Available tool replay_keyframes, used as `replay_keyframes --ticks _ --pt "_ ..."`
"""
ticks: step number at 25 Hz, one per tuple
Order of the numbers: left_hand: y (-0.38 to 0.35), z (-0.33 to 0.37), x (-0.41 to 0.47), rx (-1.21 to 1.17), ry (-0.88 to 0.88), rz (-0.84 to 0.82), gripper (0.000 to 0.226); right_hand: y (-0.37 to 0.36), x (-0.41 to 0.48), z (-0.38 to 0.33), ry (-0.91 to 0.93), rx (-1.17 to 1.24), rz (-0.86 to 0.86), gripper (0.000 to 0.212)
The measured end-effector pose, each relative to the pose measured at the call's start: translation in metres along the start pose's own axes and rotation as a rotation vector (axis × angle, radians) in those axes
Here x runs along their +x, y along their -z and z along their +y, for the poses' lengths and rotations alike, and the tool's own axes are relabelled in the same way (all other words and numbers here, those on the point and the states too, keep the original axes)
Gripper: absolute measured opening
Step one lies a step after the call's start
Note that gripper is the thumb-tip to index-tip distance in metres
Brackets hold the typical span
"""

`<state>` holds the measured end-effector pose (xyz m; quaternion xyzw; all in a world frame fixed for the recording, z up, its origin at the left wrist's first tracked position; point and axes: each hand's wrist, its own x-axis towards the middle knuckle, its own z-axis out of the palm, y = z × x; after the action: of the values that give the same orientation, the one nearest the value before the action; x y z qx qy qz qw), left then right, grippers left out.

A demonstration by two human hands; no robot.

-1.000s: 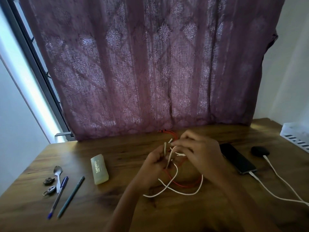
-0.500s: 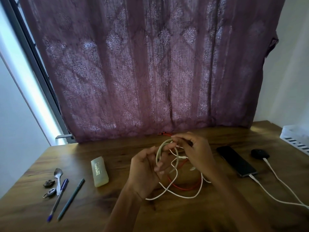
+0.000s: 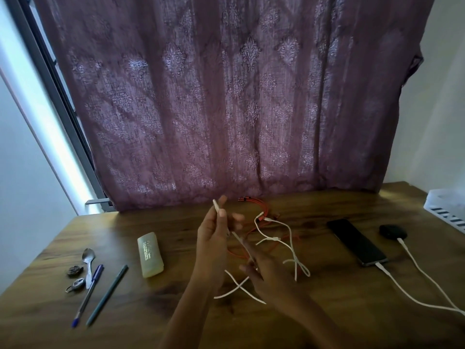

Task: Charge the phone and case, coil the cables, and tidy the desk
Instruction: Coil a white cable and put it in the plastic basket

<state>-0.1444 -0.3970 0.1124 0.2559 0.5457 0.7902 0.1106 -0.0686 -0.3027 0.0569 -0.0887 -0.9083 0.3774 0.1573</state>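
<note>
Pinching white cable [image 3: 239, 240] | left hand [image 3: 214, 243] grasps it, tip slanting up-left | right hand [image 3: 269, 278]: grip unclear

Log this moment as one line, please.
step: coiling white cable | left hand: pinches its end, raised | right hand: on cable, grip unclear | phone, black case: plugged in

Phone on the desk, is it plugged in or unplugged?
Plugged in: the phone has a white charging cable in its near end.
</note>
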Motion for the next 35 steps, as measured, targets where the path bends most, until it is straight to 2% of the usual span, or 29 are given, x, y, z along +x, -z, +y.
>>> replay_keyframes --ticks 2,4,7,9,12,15,17,20,23,27,29,31,35 --pt "0.001 -0.003 -0.001 0.189 -0.123 0.039 0.038 0.000 -0.007 -0.001 -0.021 -0.003 -0.022 0.047" --pt "0.007 -0.008 0.003 0.407 -0.208 0.036 0.045 0.004 -0.014 -0.005 0.016 -0.131 -0.009 0.038" --pt "0.018 -0.019 0.004 0.775 -0.275 -0.077 0.048 0.020 -0.016 -0.018 0.173 -0.261 0.148 0.027" --pt "0.020 -0.024 0.000 0.853 -0.253 -0.190 0.038 0.034 -0.012 -0.023 0.255 -0.273 0.279 0.022" --pt "0.014 -0.018 -0.009 0.689 -0.064 -0.274 0.023 0.060 -0.001 -0.025 0.335 -0.246 0.430 0.024" --pt "0.004 -0.002 -0.017 0.363 0.102 -0.280 0.036 0.084 0.008 -0.029 0.373 -0.052 0.395 0.021" --pt "-0.003 0.009 -0.020 0.216 0.143 -0.312 0.046 0.093 0.016 -0.030 0.364 0.033 0.401 0.017" --pt "-0.009 0.022 -0.017 0.052 0.203 -0.343 0.042 0.092 0.029 -0.028 0.333 0.051 0.460 0.019" --pt "-0.010 0.027 -0.014 -0.235 0.269 -0.305 0.038 0.080 0.035 -0.021 0.275 0.065 0.463 0.016" --pt "-0.007 0.031 -0.010 -0.600 0.301 -0.203 0.036 0.065 0.029 -0.013 0.178 -0.010 0.414 0.026" --pt "-0.003 0.031 -0.005 -0.638 0.244 -0.151 0.036 0.057 0.021 -0.013 0.105 -0.069 0.285 0.035" --pt "-0.001 0.029 -0.002 -0.573 0.168 -0.096 0.036 0.045 0.011 -0.015 0.070 -0.175 0.150 0.042" --pt "-0.002 0.015 -0.002 -0.215 -0.001 0.039 0.032 0.031 -0.001 -0.029 0.083 -0.373 0.069 0.043"
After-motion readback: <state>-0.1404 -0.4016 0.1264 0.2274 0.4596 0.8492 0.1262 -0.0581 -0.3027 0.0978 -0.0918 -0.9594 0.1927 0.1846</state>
